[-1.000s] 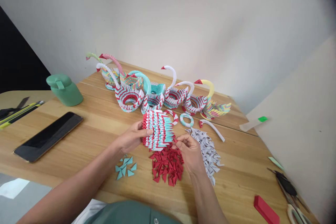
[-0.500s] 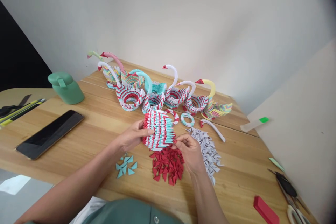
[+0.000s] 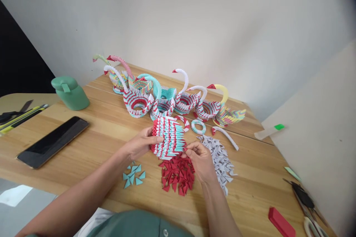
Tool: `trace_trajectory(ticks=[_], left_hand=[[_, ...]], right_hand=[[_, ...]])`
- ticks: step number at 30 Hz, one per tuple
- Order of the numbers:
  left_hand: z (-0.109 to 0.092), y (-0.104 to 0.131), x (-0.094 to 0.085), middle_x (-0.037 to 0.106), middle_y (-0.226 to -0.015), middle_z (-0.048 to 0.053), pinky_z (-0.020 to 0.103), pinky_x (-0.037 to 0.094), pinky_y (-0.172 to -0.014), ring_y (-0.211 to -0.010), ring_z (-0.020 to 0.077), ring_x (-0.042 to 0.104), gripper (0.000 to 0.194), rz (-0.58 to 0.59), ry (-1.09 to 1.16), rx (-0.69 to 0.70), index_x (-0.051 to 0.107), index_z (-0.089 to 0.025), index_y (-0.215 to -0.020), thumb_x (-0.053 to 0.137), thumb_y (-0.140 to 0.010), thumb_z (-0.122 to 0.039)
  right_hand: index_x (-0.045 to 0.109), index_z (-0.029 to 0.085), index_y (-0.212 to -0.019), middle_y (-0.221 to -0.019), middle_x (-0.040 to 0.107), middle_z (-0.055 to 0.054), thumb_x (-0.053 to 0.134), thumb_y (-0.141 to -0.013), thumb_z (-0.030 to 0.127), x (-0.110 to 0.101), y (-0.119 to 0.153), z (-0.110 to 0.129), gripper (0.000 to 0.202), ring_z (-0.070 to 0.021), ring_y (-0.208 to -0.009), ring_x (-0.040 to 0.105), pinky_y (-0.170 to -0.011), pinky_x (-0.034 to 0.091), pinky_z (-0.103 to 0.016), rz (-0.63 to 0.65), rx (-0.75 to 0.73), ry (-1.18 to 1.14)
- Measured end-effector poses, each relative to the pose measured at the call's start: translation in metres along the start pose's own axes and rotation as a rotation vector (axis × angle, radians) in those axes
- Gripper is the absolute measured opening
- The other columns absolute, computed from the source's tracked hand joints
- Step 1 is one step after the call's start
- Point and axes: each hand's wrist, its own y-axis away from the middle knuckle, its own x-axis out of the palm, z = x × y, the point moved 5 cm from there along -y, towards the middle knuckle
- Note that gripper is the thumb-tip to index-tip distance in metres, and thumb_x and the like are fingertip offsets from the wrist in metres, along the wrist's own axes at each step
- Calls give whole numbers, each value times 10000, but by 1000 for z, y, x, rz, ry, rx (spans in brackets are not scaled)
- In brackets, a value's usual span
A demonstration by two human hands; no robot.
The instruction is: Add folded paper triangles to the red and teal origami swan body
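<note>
My left hand (image 3: pixel 143 142) is closed around the left side of a folded-paper swan body (image 3: pixel 168 137) in red, white and turquoise, tilted on its side with its spiky edge facing right. At that edge, my right hand (image 3: pixel 198 155) pinches a small red paper piece between thumb and fingers, close to or touching the points. Below the swan body lies a pile of red paper triangles (image 3: pixel 178 177). White triangles (image 3: pixel 219 159) spread beyond my right hand, and several turquoise triangles (image 3: pixel 133 176) lie below my left wrist.
Finished paper swans (image 3: pixel 139 103) stand in rows at the back. A turquoise-white ring (image 3: pixel 198 127) and a white swan neck (image 3: pixel 226 137) lie nearer. A phone (image 3: pixel 54 140) and green container (image 3: pixel 71 94) are left; scissors (image 3: pixel 311 226) and a red box (image 3: pixel 281 222) are right.
</note>
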Motion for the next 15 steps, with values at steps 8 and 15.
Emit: trace_trajectory(ticks=[8, 15], left_hand=[[-2, -1, -1, 712, -850, 51, 258, 507, -672, -687, 139, 627, 422, 7, -18, -6, 659, -127, -1004, 834, -641, -252], [-2, -1, 0, 705, -797, 32, 253, 503, -680, -700, 140, 628, 410, 12, -11, -9, 663, -128, -988, 839, -636, -244]], right_hand=[[681, 204, -706, -598, 660, 33, 851, -628, 323, -1, 0, 0, 222, -125, -543, 640, -576, 481, -221, -20, 0, 7], [682, 206, -710, -597, 656, 40, 853, -629, 327, 0, -2, -1, 224, -118, -541, 640, -569, 473, -210, -6, 5, 1]])
